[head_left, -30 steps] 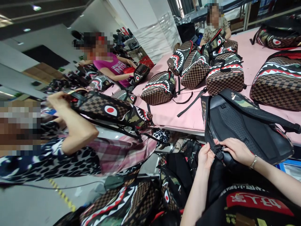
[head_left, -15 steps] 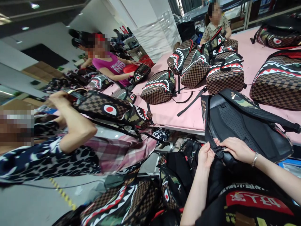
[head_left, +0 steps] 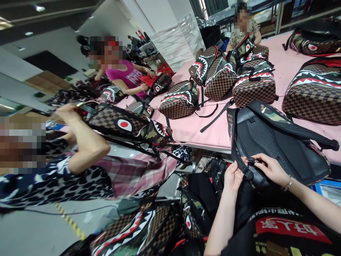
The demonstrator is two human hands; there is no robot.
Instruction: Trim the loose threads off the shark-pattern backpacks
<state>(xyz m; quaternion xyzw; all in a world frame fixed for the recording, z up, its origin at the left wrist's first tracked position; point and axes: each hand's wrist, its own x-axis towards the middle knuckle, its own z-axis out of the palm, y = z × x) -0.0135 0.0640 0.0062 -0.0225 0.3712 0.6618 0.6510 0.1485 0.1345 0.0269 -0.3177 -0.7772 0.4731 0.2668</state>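
A backpack (head_left: 285, 145) lies back panel up at the pink table's front edge, its black padded mesh facing me. My left hand (head_left: 234, 176) is closed on one of its black shoulder straps (head_left: 236, 142), near the strap's lower end by the buckle. Just to the right, my right hand (head_left: 273, 170) grips a small dark tool (head_left: 258, 161) that looks like thread snips. Its tip points left at the strap, close to my left fingers; whether it touches the strap I cannot tell. The backpack's other strap (head_left: 306, 131) curves over the panel toward the right.
Several checkered shark-mouth backpacks (head_left: 254, 87) stand on the pink table (head_left: 186, 133). More bags (head_left: 133, 227) are piled below at my left. A co-worker (head_left: 87, 142) at left holds a backpack (head_left: 114, 119); two other people work farther along the table.
My right hand has drawn slightly right from the strap, and the dark tool in it now shows. My left hand keeps its grip. A far co-worker has shifted a red-lined bag.
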